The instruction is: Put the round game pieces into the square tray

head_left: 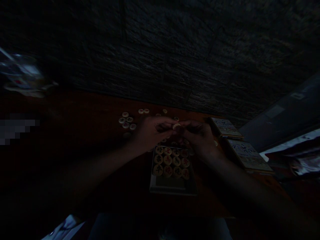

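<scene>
Between the fingertips of both hands is a round Chinese chess piece (176,126), held above the far edge of an open box (172,191). My left hand (152,131) pinches it from the left, fingers closed. From the other side my right hand (198,135) meets it, its thumb and fingers also together. Rows of wooden pieces with red and black characters, such as a black-marked piece (158,170), fill the box's upper part, while its near strip shows a bare bottom. More pieces lie loose behind my hands, partly hidden by them.
Several loose pieces (125,125) lie on the dark reddish table (100,110) to the left. Two flat printed boxes (248,155) rest at the right. A stone wall (155,50) rises behind the table. Some clear containers (25,73) stand at the far left.
</scene>
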